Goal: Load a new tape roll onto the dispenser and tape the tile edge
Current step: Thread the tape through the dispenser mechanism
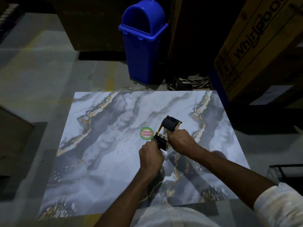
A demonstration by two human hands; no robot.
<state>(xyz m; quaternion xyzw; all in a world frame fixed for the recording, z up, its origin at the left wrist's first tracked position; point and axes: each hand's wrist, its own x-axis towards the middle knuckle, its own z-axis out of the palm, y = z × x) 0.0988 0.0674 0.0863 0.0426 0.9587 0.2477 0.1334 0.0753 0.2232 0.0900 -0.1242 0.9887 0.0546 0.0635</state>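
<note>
A large marble-patterned tile (101, 145) lies flat on the floor, with a round green and red sticker (146, 133) near its middle. Above the tile both hands hold a black and gold tape dispenser (169, 128). My right hand (180, 141) grips the dispenser's middle, just below its black roller end. My left hand (151, 155) holds the near black end, fingers curled round it. I cannot make out a tape roll in the dim light.
A blue swing-lid bin (144, 46) stands beyond the tile's far edge. A big cardboard appliance box (255, 46) leans at the right. A dark metal frame (288, 171) sits at the right edge, and a dark box (14, 131) lies at the left.
</note>
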